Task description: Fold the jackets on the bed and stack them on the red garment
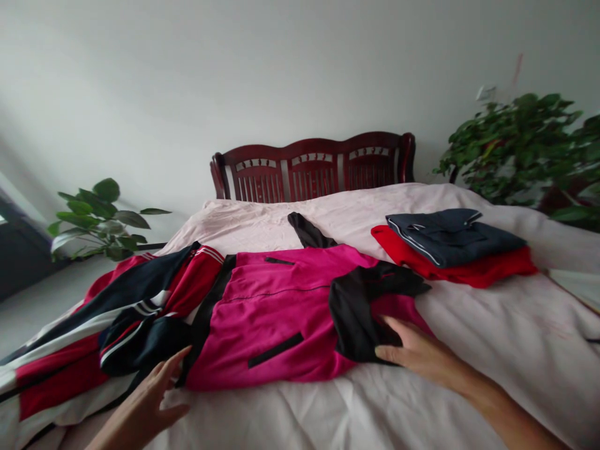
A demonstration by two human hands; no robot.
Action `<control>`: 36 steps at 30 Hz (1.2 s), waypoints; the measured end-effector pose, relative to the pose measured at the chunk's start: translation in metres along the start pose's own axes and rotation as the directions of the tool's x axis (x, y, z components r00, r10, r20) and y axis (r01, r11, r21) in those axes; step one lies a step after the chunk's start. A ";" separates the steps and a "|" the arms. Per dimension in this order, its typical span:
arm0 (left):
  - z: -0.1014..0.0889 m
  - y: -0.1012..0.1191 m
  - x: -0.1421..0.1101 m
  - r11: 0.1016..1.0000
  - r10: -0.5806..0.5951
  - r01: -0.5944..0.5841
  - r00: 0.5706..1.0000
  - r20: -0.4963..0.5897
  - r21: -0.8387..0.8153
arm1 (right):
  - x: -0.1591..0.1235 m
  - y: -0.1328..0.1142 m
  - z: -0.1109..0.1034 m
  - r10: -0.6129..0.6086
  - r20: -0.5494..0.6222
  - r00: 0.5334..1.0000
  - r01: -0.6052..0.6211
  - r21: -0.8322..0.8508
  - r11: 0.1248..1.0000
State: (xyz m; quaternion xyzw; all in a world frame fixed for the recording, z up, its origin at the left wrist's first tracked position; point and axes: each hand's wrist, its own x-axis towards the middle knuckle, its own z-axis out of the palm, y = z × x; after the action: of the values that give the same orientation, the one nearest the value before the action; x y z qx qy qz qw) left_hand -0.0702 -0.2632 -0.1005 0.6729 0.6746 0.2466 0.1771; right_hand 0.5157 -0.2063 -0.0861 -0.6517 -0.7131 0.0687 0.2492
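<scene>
A magenta jacket with black trim lies flat on the bed, its hem to the left. Its near black sleeve is folded across the body, while the far sleeve sticks out toward the headboard. My right hand is at the near sleeve, thumb and forefinger spread apart on the black cloth; the other fingers are hidden. By the jacket's black hem is my left hand, fingers stretched and thumb apart, with nothing in it.
Red, navy and white tracksuit clothes lie loosely at the left. Folded navy clothing rests on folded red clothing at the right. A wooden headboard stands behind the pale bedsheet. Leafy plants flank the bed.
</scene>
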 end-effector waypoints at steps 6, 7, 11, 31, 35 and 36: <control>0.001 -0.004 0.000 0.993 -0.033 0.041 0.997 -0.072 0.110 | 0.008 -0.035 -0.010 0.080 0.204 0.976 -0.133 0.260 0.956; 0.002 -0.005 0.003 0.992 -0.044 0.053 0.995 -0.084 0.111 | 0.010 -0.035 -0.012 0.077 0.200 0.977 -0.157 0.424 0.892; 0.005 0.008 0.016 1.000 -0.021 0.024 0.982 -0.186 0.015 | 0.009 -0.024 -0.017 0.174 0.179 0.968 -0.243 0.829 0.503; 0.001 0.066 0.051 0.945 -0.097 0.093 0.995 0.000 -0.314 | -0.004 -0.023 -0.015 0.244 0.351 0.904 -0.395 0.904 0.163; -0.017 0.062 0.029 0.815 -0.180 0.179 0.982 0.052 -0.551 | -0.001 -0.019 -0.018 0.246 0.302 0.921 -0.351 0.917 0.189; -0.022 0.057 0.024 0.775 -0.233 0.194 0.972 0.014 -0.601 | 0.000 -0.017 -0.019 0.229 0.290 0.929 -0.334 0.925 0.181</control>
State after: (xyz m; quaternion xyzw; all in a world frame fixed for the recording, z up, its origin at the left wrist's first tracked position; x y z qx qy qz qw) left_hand -0.0361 -0.2424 -0.0479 0.4937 0.6391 0.4456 0.3863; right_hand 0.5092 -0.2132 -0.0629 -0.4751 -0.3961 0.5634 0.5478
